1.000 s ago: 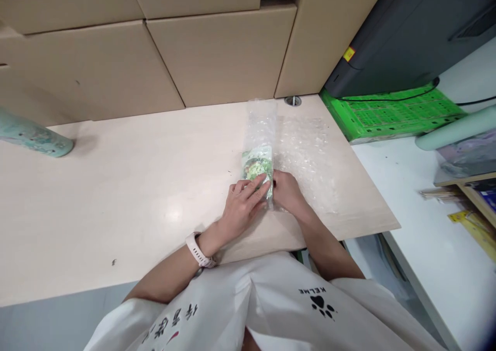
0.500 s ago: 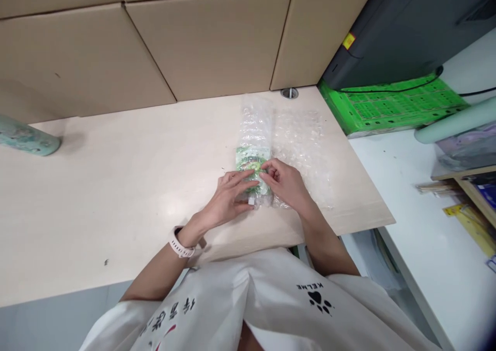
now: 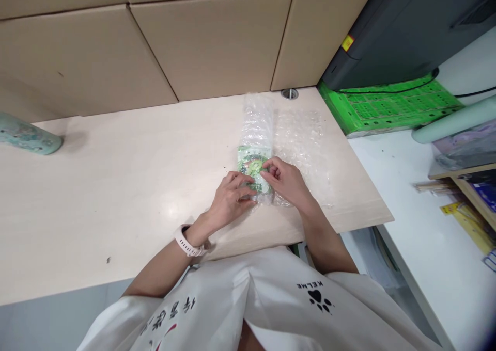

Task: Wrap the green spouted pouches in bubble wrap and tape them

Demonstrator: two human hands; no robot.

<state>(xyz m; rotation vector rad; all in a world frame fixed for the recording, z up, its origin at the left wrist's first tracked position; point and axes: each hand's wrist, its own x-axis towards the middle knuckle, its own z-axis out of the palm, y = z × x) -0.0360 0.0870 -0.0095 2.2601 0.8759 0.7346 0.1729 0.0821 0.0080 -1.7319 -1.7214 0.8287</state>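
Observation:
A green and white packet [image 3: 253,165] with a fruit-like print lies on the table under clear bubble wrap [image 3: 258,118], which runs on beyond it toward the boxes. My left hand [image 3: 230,196] is at the packet's lower left, its fingers curled and closed on the wrapped edge. My right hand [image 3: 284,180] is closed at the packet's right side, thumb and forefinger pinching the wrap. To the right, more bubble wrap [image 3: 304,144] lies flat, partly behind my right hand.
Cardboard boxes [image 3: 211,46] line the back of the table [image 3: 127,186]. A pale green bottle [image 3: 31,134] is at the left. On the right are a green plastic crate [image 3: 395,106] beneath a dark machine [image 3: 406,26], and a white side surface [image 3: 406,201].
My left hand's outstretched fingers have drawn back and curled at the packet's left edge, uncovering more of the print. My right hand keeps its pinch at nearly the same spot.

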